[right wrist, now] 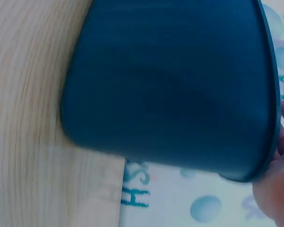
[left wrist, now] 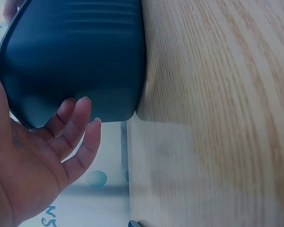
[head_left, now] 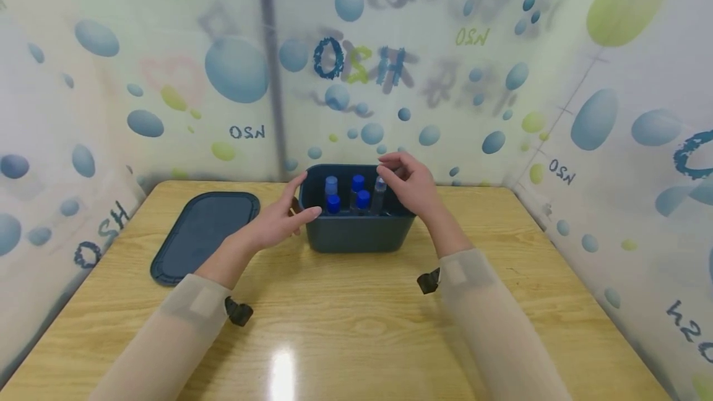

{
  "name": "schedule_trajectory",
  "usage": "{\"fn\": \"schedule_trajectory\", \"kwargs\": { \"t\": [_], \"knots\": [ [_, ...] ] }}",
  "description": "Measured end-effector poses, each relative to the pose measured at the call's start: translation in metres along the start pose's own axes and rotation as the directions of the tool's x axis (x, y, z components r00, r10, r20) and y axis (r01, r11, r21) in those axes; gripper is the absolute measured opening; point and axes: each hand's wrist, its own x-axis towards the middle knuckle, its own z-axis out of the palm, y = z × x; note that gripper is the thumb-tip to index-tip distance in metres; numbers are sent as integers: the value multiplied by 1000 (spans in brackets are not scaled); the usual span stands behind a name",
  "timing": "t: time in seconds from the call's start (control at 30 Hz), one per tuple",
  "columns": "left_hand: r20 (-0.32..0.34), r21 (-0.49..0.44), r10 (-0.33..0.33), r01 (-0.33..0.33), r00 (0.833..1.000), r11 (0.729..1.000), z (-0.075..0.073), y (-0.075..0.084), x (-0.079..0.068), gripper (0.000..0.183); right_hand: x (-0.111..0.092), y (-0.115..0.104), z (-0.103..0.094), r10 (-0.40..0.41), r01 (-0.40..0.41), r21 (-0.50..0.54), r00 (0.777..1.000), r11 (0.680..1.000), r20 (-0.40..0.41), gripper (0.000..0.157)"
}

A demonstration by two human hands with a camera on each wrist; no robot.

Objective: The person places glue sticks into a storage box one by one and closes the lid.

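Observation:
A dark blue bin [head_left: 359, 234] stands on the table with several small bottles inside. Most of these have blue caps, such as the front bottle [head_left: 362, 198]; a clear-topped bottle [head_left: 380, 194] stands at their right. My left hand [head_left: 276, 220] rests at the bin's left end, thumb over the front corner of the rim, other fingers spread loosely along the outside. Over the right rim reaches my right hand [head_left: 413, 184], thumb and forefinger apart just above the clear-topped bottle. Whether they touch it is hard to tell. In the right wrist view the bin wall hides most fingers.
A dark blue lid [head_left: 208, 234] lies flat on the table, left of the bin. The wooden table [head_left: 345, 314] meets a patterned white curtain [head_left: 356, 110] close behind the bin, with similar sheets on both sides.

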Motion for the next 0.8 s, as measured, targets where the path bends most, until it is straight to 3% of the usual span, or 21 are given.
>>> {"fn": "schedule_trajectory", "kwargs": {
  "t": [0.13,0.37,0.57,0.8],
  "knots": [
    [-2,9,-3,3,1000,1000,0,1,1,95,-5,10,-17,15,-14,-89,1000,996,6,40],
    [2,20,-11,11,1000,1000,0,1,2,95,-21,33,-42,105,-79,-232,989,970,103,61],
    [1,7,-12,12,1000,1000,0,-1,1,95,-30,40,-49,167,-107,-283,966,953,197,77],
    [-1,8,-6,6,1000,1000,0,1,0,94,-39,44,-53,210,-127,-315,947,940,243,82]
  ]
}}
